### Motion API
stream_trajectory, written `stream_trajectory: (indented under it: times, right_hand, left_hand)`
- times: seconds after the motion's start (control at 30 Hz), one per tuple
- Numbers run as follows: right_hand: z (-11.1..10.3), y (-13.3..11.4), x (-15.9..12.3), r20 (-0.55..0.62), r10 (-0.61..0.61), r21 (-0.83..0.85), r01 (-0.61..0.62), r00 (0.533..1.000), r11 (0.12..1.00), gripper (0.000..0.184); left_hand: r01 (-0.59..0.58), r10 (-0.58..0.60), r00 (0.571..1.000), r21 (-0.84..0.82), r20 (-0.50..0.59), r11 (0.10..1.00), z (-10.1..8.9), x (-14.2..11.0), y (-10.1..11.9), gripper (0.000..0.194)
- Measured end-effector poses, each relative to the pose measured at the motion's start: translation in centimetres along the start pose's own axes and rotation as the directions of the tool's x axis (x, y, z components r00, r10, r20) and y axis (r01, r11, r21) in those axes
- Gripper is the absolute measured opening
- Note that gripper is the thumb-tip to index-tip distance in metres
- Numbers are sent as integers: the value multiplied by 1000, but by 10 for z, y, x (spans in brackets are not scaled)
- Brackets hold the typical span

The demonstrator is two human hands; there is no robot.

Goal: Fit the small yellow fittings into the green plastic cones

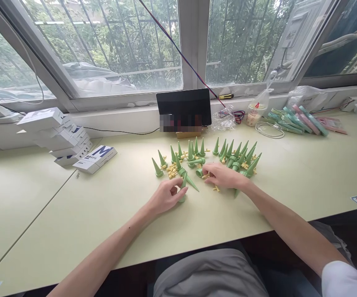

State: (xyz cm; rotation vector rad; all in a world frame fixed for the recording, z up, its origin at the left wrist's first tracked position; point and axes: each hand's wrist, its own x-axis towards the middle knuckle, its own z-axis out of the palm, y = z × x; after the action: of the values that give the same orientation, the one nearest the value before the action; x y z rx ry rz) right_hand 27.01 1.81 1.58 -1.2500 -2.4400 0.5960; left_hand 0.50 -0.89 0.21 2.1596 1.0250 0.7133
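Note:
My left hand (167, 194) is closed around a green plastic spike (183, 185), which stands point up on the table. Fingers of my right hand (223, 175) are pinched at a small yellow T-shaped piece (206, 176), partly hidden by the fingertips. Right by those fingers lies a green ribbed cap (199, 172). Between the hands another green spike (192, 181) rests on its side. Behind them stand several upright green spikes (157, 168), with a pile of yellow pieces (172, 170) among them. One loose yellow piece (216, 188) lies below my right hand.
Stacked white boxes (57, 132) and a single box (95, 159) are at the left. A dark screen (184, 107) leans near the window. To the back right are a bagged cup (255, 113), a coiled white cable (269, 130) and wrapped packets (305, 119).

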Motion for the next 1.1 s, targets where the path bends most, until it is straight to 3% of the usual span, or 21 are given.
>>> stream_trajectory:
  times: [0.13, 0.27, 0.37, 0.6, 0.87, 1.1]
  right_hand:
    - [4, -4, 2, -131, -75, 100, 88, 989, 991, 12]
    - [17, -11, 4, -296, -138, 235, 212, 945, 948, 8]
    - [31, -23, 4, -344, -147, 335, 267, 928, 903, 11]
    - [51, -46, 1, -401, -99, 447, 288, 911, 847, 14]
    - [45, -50, 0, -415, 9, 511, 225, 910, 829, 14]
    - [44, -51, 0, -382, -3, 519, 217, 924, 827, 23]
  left_hand:
    - [91, -96, 995, -132, -26, 987, -1, 1, 4, 30]
    - [154, -169, 985, -318, -19, 935, -2, 2, 4, 32]
    - [176, -199, 980, -418, -11, 891, -3, 4, 3, 33]
    - [177, -189, 982, -513, 30, 840, -6, 5, 7, 34]
    - [154, -147, 987, -561, 59, 813, -6, 5, 8, 32]
    - [155, -148, 987, -583, 59, 797, -6, 6, 7, 33]
